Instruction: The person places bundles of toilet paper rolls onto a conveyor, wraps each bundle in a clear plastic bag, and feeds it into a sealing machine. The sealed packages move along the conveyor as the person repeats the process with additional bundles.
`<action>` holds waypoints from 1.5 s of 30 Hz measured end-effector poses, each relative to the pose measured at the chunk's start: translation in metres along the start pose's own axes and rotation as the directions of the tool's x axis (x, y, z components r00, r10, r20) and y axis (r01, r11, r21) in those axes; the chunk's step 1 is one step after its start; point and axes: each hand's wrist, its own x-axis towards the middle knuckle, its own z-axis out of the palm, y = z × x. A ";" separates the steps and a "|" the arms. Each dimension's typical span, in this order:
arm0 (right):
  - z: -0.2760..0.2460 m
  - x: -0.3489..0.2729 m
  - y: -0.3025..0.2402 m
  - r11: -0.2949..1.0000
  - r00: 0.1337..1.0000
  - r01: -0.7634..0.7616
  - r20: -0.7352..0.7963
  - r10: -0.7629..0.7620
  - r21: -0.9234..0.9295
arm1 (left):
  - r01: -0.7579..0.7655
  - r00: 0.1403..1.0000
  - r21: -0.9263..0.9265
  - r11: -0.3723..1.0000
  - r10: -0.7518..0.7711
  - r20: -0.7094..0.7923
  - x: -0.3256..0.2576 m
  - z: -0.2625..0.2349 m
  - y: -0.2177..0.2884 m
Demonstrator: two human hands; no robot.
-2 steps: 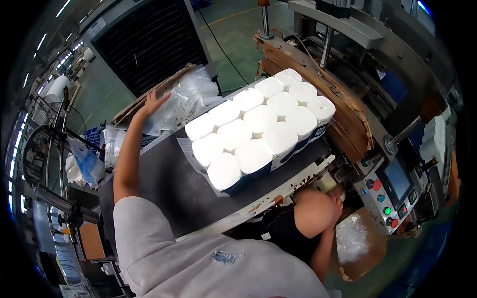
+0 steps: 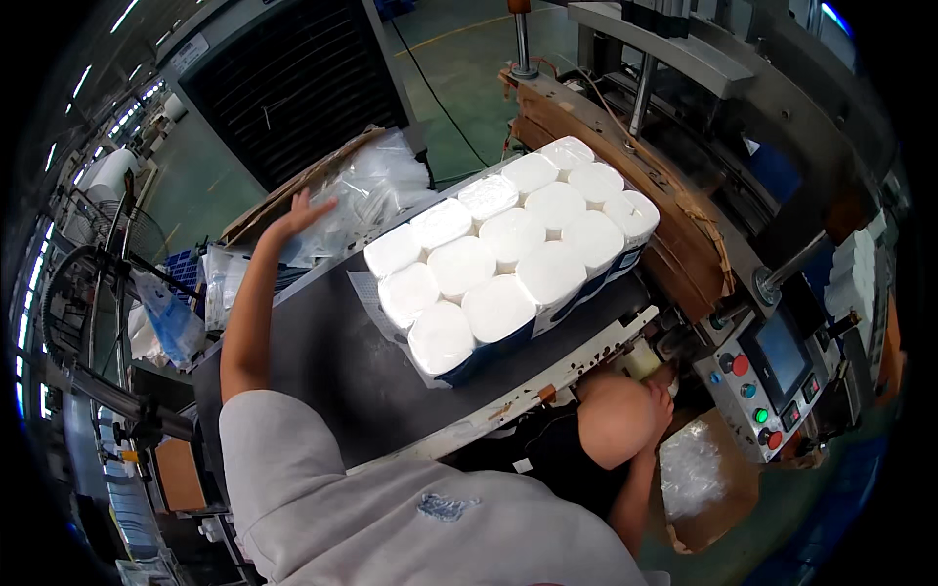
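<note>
My left hand [image 2: 301,215] is stretched out at the left with fingers apart, holding nothing. It hovers beside a heap of clear plastic film [image 2: 376,190]. A large block of white paper rolls [image 2: 513,234], set tightly in rows and partly wrapped in dark blue printed film, rests on a black conveyor belt [image 2: 322,361]. Neither hand touches the rolls. My right hand [image 2: 662,415] is low on the right, its fingers curved against the side of a bent, bare knee [image 2: 618,420]. Some of those fingers are hidden.
A control panel [image 2: 767,386] with a screen and coloured buttons stands at right, above a carton of crumpled film [image 2: 692,474]. Cardboard-lined machine framing [image 2: 635,186] borders the far end. A dark slatted cabinet [image 2: 293,88] stands at the back, and a fan [image 2: 83,293] at left.
My left hand has dipped slightly, its fingertips now lower and pointing more to the right. The rolls and my right hand stay in place.
</note>
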 end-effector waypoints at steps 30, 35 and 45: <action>-0.243 0.028 -0.181 0.922 0.843 0.365 -0.465 -0.269 0.128 | -0.627 0.338 -0.548 0.554 0.827 0.450 -0.248 0.079 0.410; -0.221 0.029 -0.153 0.866 0.900 0.347 -0.388 -0.199 0.360 | -0.612 0.213 -0.578 0.541 0.816 0.538 -0.257 0.105 0.418; -0.167 -0.007 -0.057 0.592 0.928 0.075 -0.273 0.252 0.803 | -0.981 0.172 0.134 0.140 0.948 0.267 -0.155 0.132 0.332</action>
